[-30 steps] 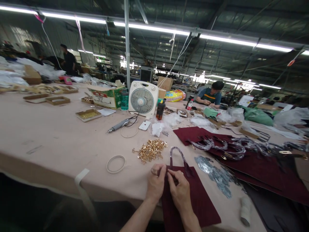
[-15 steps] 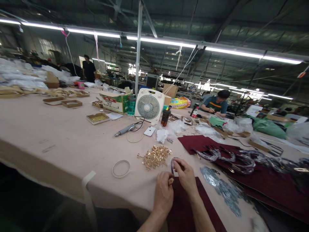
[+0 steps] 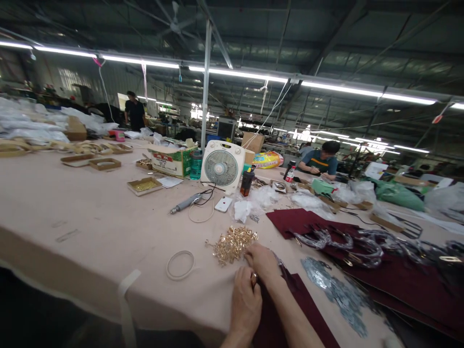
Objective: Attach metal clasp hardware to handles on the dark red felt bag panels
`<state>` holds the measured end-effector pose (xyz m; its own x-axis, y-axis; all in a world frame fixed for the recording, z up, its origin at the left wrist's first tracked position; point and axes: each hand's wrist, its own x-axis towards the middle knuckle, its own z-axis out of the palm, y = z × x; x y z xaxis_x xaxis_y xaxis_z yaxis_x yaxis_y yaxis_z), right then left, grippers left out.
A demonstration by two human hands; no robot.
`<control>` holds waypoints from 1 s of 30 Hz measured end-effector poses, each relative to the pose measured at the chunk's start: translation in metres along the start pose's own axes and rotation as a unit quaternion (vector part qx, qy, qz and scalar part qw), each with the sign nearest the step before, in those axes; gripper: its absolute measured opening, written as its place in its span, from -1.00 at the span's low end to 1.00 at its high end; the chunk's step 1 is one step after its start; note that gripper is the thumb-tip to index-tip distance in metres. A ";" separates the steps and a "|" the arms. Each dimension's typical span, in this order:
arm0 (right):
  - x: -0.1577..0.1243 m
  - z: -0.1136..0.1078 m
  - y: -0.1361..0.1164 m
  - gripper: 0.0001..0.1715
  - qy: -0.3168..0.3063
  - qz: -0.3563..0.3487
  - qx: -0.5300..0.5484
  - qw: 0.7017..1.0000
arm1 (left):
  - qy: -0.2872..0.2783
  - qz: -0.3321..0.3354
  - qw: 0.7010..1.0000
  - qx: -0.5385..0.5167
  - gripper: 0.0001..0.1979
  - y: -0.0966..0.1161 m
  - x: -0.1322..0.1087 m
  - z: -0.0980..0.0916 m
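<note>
My left hand (image 3: 245,299) rests curled at the top edge of a dark red fabric bag piece (image 3: 279,319) on the beige table (image 3: 90,217); what its fingers pinch is hidden. Just beyond it, my right hand (image 3: 261,261) reaches over the bag to the near edge of a heap of small gold metal fittings (image 3: 232,241), its fingertips bent down among them. The bag's plastic-wrapped handle (image 3: 283,268) shows partly beside my right wrist.
A white tape ring (image 3: 180,265) lies left of the fittings. Silver metal pieces (image 3: 333,287) and stacked red bags with wrapped handles (image 3: 362,241) fill the right. Farther off stand a white fan (image 3: 222,166), a phone (image 3: 223,204), a power tool (image 3: 186,203), boxes and a seated person (image 3: 319,159).
My right hand let go of the bag handle and moved forward and left to the gold fittings. My left hand stayed at the bag's top edge. The view shifted slightly.
</note>
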<state>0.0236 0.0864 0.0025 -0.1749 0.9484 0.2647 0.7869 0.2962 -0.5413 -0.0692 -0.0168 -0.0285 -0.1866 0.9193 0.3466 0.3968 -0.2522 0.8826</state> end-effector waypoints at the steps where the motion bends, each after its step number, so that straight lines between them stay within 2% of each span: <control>1: -0.002 0.001 0.000 -0.89 0.009 -0.004 0.014 1.000 | 0.002 -0.001 1.000 0.004 -0.78 -0.001 0.000 0.000; 4: -0.010 0.001 0.001 -0.88 0.055 -0.005 0.080 0.995 | -0.007 0.008 1.000 -0.003 -0.77 -0.001 0.001 0.000; 7: -0.020 -0.007 0.000 -0.73 0.119 0.016 0.170 0.978 | -0.019 0.023 0.999 -0.035 -0.72 0.002 0.002 -0.002; 9: -0.028 -0.018 0.001 -0.62 0.155 0.034 0.229 0.960 | -0.029 0.023 0.997 -0.063 -0.69 0.003 0.004 -0.005; 12: -0.044 -0.043 0.008 -0.56 0.207 0.055 0.290 0.933 | -0.052 0.004 0.993 -0.102 -0.68 -0.001 0.009 -0.007; 14: -0.059 -0.061 0.018 -0.58 0.254 0.069 0.355 0.897 | -0.055 -0.028 0.991 -0.121 -0.69 -0.006 0.012 -0.006; 16: -0.078 -0.075 0.030 -0.56 0.292 0.088 0.439 0.845 | -0.060 -0.059 0.986 -0.144 -0.70 -0.012 0.015 -0.004; 18: -0.100 -0.082 0.044 -0.51 0.298 0.110 0.494 0.809 | -0.070 -0.079 0.980 -0.170 -0.71 -0.018 0.016 -0.003; 20: -0.122 -0.083 0.057 -0.53 0.285 0.131 0.492 0.812 | -0.088 -0.092 0.973 -0.194 -0.70 -0.023 0.018 -0.002; 23: -0.150 -0.077 0.073 -0.56 0.277 0.147 0.455 0.833 | -0.111 -0.098 0.968 -0.203 -0.65 -0.027 0.026 -0.008; 27: -0.171 -0.070 0.085 -0.60 0.273 0.157 0.408 0.857 | -0.111 -0.062 0.981 -0.144 -0.66 -0.030 0.043 -0.026; 30: -0.175 -0.069 0.081 -0.69 0.237 0.133 0.333 0.903 | -0.107 -0.023 0.990 -0.093 -0.69 -0.033 0.049 -0.039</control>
<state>0.1586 -0.0639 -0.0329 0.3650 0.8877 0.2808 0.2064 0.2169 -0.9541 -0.1261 0.0249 -0.0283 0.0012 0.9687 0.2482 0.2165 -0.2426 0.9457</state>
